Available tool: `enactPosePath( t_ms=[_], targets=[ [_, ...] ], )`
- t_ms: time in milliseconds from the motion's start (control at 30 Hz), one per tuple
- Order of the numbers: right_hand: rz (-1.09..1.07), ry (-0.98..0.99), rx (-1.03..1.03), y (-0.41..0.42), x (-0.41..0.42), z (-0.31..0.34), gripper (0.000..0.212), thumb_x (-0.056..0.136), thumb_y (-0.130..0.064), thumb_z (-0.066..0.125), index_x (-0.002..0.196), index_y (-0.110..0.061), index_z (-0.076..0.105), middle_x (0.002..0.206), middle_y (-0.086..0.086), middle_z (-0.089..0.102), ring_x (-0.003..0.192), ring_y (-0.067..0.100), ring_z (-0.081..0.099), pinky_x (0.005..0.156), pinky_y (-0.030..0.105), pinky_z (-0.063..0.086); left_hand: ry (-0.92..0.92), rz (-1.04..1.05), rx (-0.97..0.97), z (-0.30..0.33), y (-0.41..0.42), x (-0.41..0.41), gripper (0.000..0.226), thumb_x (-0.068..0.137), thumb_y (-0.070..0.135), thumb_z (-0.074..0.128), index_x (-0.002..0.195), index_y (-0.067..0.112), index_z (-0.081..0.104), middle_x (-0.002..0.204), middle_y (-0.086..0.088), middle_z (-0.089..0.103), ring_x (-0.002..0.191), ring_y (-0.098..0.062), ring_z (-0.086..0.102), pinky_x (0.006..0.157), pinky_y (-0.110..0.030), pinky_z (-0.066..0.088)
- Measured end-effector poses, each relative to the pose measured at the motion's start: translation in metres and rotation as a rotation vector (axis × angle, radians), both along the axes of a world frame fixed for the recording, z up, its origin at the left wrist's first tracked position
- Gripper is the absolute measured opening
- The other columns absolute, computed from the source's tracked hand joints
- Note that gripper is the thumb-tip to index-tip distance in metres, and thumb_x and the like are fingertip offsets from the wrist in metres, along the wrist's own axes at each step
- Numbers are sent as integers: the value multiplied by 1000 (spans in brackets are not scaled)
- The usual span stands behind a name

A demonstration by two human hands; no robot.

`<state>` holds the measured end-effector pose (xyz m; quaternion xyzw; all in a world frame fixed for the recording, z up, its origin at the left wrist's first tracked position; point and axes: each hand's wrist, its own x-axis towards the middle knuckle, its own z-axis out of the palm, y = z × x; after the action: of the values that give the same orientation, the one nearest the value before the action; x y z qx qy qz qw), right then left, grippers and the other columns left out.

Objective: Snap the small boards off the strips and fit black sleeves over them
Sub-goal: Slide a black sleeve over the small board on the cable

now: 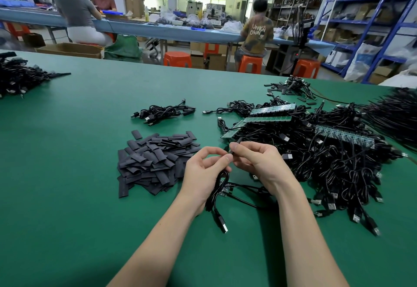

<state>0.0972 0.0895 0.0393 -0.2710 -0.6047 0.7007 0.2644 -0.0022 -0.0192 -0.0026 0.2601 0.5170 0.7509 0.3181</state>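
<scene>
Head view: both hands meet above the green worktop (67, 151), just in front of the sleeve pile. The right hand (255, 162) pinches a black sleeve (234, 145) between thumb and forefinger; only its upper end shows past the fingertips, the rest is hidden by the fingers. The left hand (203, 171) pinches at the sleeve's lower end, and its grip also holds a looped black cable (217, 193) that hangs under the palm. The cable's USB plug (222, 224) lies on the worktop below the left wrist. A small board (224, 189) shows partly behind the loop, too hidden to tell how it joins the cable or whether it is still bare.

The sleeve pile (153, 160) lies left of the hands, flat black pieces overlapping, too many to count. Right of the hands sprawls a big cable heap (338, 162), uncountable, running out of frame at the right edge. On that heap lie four green board strips: three (268, 118) near its left end, partly covered by wires, and one (343, 136) further right. A small cable bundle (162, 113) sits apart, beyond the sleeve pile. Another cable heap (18, 77) is cut off at the left edge. A far cluster of sleeved pieces (293, 87) is too small to make out.

Three people sit at a long bench (135, 27) behind; orange stools (177, 59) stand near it, four visible.
</scene>
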Motion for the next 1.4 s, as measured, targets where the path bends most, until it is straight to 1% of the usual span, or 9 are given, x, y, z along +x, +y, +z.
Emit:
enactPosePath(
  t_ms=[200,300,433,533,600,733,933,1200,1400],
  targets=[
    [-34,-31,27,0,-1,-2,17,80,-24,84,86,-9,78,81,8,75,71,14,69,66,20,56,-18,-5,4,1,0,0,10,88,10,75,91,13,67,69,-6,71,56,-8,58,59,-14,47],
    [-67,55,68,-2,-6,-3,16,84,-13,81,97,-6,75,80,10,74,73,19,68,70,26,61,-70,-9,17,3,1,-2,10,88,8,74,89,14,67,71,-8,71,56,-8,58,57,-16,47],
    [-108,199,149,-8,-14,-3,28,86,3,74,113,-4,69,76,10,70,69,16,69,72,31,62,-213,-36,65,5,1,-5,9,88,5,72,89,13,67,81,-10,74,59,-8,61,59,-16,51],
    [-149,226,199,-9,-17,-2,30,84,5,77,111,-6,71,79,14,66,66,18,66,68,30,61,-255,-52,74,5,1,-5,4,89,6,71,90,9,68,85,-10,76,60,-9,62,61,-16,52],
    [-182,212,241,-9,-18,-3,30,81,2,80,108,-7,72,80,13,68,67,16,66,71,33,62,-252,-53,67,5,2,-5,2,89,8,71,91,8,70,85,-10,76,62,-10,63,63,-17,53],
    [-214,193,273,-9,-19,-6,28,79,-2,83,105,-8,76,91,27,72,80,22,68,77,40,61,-260,-48,56,4,4,-5,4,91,8,69,92,5,73,86,-10,76,63,-9,65,64,-17,53],
    [-201,197,239,-8,-19,-9,26,81,-5,82,107,-8,76,95,27,73,84,23,70,68,26,58,-270,-35,58,3,3,-5,6,91,8,69,94,3,73,81,-7,75,63,-7,63,64,-15,53],
    [-179,259,193,-6,-17,-10,18,82,-3,80,99,-9,74,86,13,74,81,22,71,66,24,56,-288,-41,67,3,3,-6,6,93,6,67,94,3,72,82,-6,75,62,-6,63,62,-15,53],
    [-187,261,196,-6,-17,-9,19,83,-2,80,100,-6,74,90,20,74,81,24,71,67,25,57,-275,-45,63,3,3,-6,6,93,6,67,92,4,72,82,-6,75,63,-6,63,63,-15,53]
  ],
)
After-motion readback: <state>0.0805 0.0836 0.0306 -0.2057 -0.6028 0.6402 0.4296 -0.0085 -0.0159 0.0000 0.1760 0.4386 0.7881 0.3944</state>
